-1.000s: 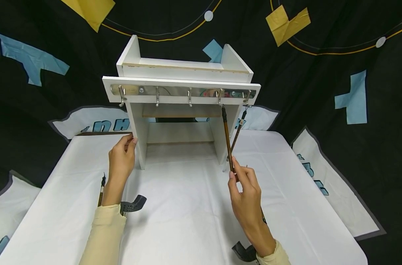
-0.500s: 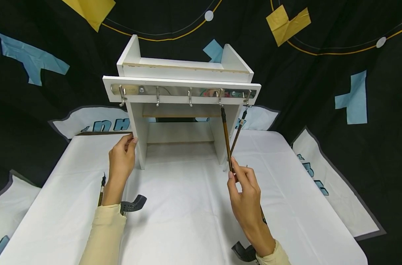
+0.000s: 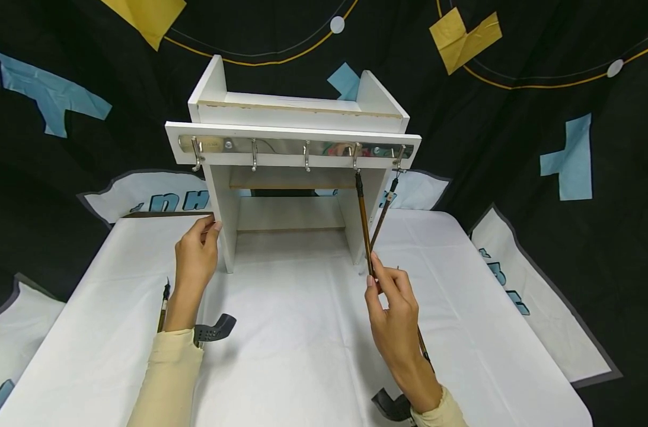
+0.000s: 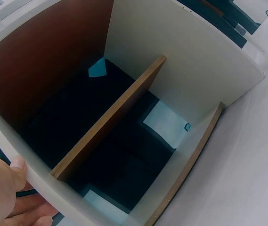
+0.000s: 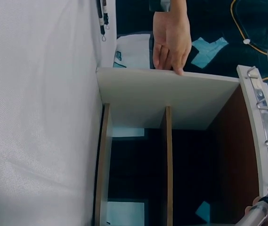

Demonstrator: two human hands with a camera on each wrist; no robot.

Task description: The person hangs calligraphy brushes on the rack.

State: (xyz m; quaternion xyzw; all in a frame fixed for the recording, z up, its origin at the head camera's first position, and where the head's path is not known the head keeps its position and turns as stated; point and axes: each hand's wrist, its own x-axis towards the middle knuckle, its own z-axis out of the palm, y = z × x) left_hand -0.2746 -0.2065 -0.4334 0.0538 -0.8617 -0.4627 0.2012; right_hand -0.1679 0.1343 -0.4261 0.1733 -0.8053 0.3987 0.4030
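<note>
A white shelf unit point(image 3: 299, 122) stands on the table with a row of metal hooks along its front rail. My left hand point(image 3: 192, 264) grips the front edge of its left side panel; in the left wrist view the thumb point(image 4: 19, 168) lies on that edge, other fingers outside it. Below the fourth hook point(image 3: 356, 155), a slim brown calligraphy-style brush point(image 3: 363, 216) slants with its black end up at the hook. My right hand point(image 3: 394, 320) pinches its lower part between thumb and fingers. Behind it, a second brush point(image 3: 383, 214) hangs from the rightmost hook.
Another brush point(image 3: 164, 305) lies on the white-covered table point(image 3: 297, 356) beside my left forearm. Part of one more brush point(image 3: 424, 347) shows beside my right wrist. A black curtain point(image 3: 516, 148) with blue and yellow paper pieces surrounds the table.
My right hand has shifted slightly left, and the lower part of the pinched brush has moved with it. The left hand and shelf stay in place.
</note>
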